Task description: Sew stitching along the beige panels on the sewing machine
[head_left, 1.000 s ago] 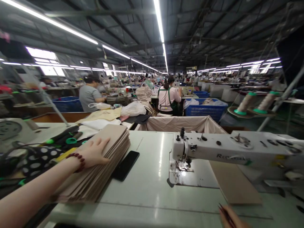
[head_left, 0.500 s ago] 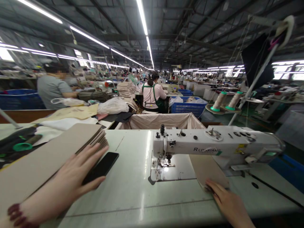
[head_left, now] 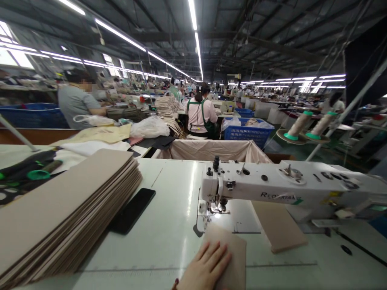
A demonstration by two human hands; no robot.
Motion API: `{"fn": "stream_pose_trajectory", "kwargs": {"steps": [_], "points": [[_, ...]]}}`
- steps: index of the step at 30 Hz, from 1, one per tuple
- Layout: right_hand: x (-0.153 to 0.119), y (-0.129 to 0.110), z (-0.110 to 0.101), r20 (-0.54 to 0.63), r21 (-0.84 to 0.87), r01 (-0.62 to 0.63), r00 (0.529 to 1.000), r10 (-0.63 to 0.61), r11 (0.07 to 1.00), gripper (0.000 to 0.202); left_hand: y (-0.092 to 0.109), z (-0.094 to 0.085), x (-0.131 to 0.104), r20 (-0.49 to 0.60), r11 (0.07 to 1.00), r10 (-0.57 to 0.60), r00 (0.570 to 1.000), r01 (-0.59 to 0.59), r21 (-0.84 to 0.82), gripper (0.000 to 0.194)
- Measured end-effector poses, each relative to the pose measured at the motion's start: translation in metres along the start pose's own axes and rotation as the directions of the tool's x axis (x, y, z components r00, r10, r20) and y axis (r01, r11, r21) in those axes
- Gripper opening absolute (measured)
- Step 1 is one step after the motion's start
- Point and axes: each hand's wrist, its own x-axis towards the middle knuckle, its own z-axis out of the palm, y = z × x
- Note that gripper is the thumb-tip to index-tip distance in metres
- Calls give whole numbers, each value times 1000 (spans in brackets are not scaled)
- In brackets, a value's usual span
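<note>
The left hand [head_left: 208,262] lies palm down on a beige panel [head_left: 237,245], its grip spread flat rather than closed, with the fingers extended and only slightly apart on the panel's upper face. The panel lies on the pale green table [head_left: 163,237] under the grip, and its far end reaches the near edge of the machine's metal plate, just short of the presser foot [head_left: 219,209]. A dark red bracelet [head_left: 175,284] shows at the wrist, at the bottom of the view.

Beyond the grip and to its right stands the white sewing machine [head_left: 256,183], its arm running off to the right. A second beige piece [head_left: 281,227] lies right of the grip, apart from the panel and partly hidden by the machine arm. Left of the grip, a black phone [head_left: 133,211] lies beside a tall, slanting stack of beige panels [head_left: 69,205].

Farther left are dark items with a green ring-shaped part [head_left: 38,174]. Past the table's far edge is a bin lined with pale cloth [head_left: 211,150]. Two thread cones [head_left: 299,125] stand beyond the machine, right of the grip. Farther off, a person in a green apron [head_left: 199,112] sits near a blue basket [head_left: 246,135].
</note>
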Motion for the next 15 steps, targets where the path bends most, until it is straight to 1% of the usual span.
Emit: {"fn": "stream_pose_trajectory", "kwargs": {"steps": [1, 3, 6, 8, 9, 11, 15], "points": [[11, 3, 6, 12, 20, 10, 1000, -10, 1000, 45, -5, 3, -12, -22, 999, -20, 1000, 21, 34, 76], [34, 12, 15, 26, 56, 4, 1000, -5, 998, 53, -15, -3, -40, -56, 991, -98, 994, 103, 90, 73], [63, 30, 23, 44, 46, -50, 998, 48, 998, 63, -26, -27, -75, -76, 952, -262, 962, 271, 146, 71], [73, 42, 25, 80, -5, -68, 994, 68, 998, 71, -32, -42, -85, -89, 929, -330, 940, 340, 146, 67], [75, 47, 26, 100, -31, -63, 993, 66, 998, 73, -34, -47, -85, -90, 923, -350, 933, 359, 136, 66], [72, 54, 27, 118, -70, -58, 991, 66, 996, 73, -39, -53, -79, -75, 917, -379, 922, 386, 106, 64], [59, 60, 33, 87, -135, -76, 992, 88, 988, 69, -50, -57, -49, -22, 913, -404, 915, 404, 48, 64]]}}
